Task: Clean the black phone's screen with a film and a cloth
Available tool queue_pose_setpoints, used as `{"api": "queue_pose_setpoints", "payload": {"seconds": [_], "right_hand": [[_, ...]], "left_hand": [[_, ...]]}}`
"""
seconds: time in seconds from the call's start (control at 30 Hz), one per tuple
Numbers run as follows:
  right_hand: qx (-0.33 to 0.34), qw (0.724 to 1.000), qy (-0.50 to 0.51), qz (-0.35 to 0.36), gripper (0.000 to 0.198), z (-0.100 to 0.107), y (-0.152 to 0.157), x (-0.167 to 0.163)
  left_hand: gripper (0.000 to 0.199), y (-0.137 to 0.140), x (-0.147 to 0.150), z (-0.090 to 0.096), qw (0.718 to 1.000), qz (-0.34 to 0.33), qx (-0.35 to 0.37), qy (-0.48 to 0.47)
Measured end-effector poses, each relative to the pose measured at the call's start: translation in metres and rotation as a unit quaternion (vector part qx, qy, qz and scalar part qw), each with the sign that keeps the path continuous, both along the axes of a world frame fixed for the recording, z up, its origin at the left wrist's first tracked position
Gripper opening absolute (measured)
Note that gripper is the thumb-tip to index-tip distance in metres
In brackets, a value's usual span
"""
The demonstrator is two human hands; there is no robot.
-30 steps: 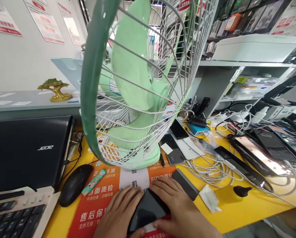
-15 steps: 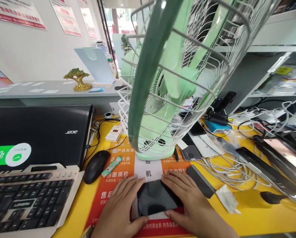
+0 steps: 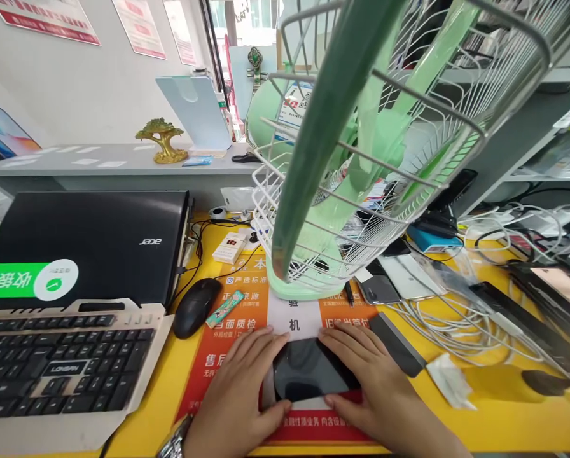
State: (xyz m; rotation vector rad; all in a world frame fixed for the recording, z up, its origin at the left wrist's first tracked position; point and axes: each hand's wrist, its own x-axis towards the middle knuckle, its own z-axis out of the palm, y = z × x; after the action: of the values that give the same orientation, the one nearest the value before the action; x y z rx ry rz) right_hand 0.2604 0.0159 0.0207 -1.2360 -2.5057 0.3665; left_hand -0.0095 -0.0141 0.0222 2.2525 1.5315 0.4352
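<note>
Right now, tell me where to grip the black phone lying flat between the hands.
Probably by its two short ends, from left and right: the black phone lies flat, screen up, on the orange mat, and the left hand and right hand already bracket those ends.

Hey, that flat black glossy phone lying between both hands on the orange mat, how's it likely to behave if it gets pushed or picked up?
The flat black glossy phone probably stays stiff, being a thin rigid slab. Its mirror-like face suggests it may be slippery and could slide on the orange printed mat. Lying flat, it is unlikely to roll or tip. The left hand and right hand flank its ends.
</note>
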Motion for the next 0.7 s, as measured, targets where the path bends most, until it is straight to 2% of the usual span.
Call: {"api": "queue_pose_setpoints", "payload": {"seconds": [0.7], "right_hand": [[0.001, 1.0, 0.017, -0.008, 0.071, 0.0009, -0.0005, 0.0007]], "left_hand": [[0.078, 0.001, 0.0014, -0.0007, 1.0, -0.007, 0.002, 0.014]]}}
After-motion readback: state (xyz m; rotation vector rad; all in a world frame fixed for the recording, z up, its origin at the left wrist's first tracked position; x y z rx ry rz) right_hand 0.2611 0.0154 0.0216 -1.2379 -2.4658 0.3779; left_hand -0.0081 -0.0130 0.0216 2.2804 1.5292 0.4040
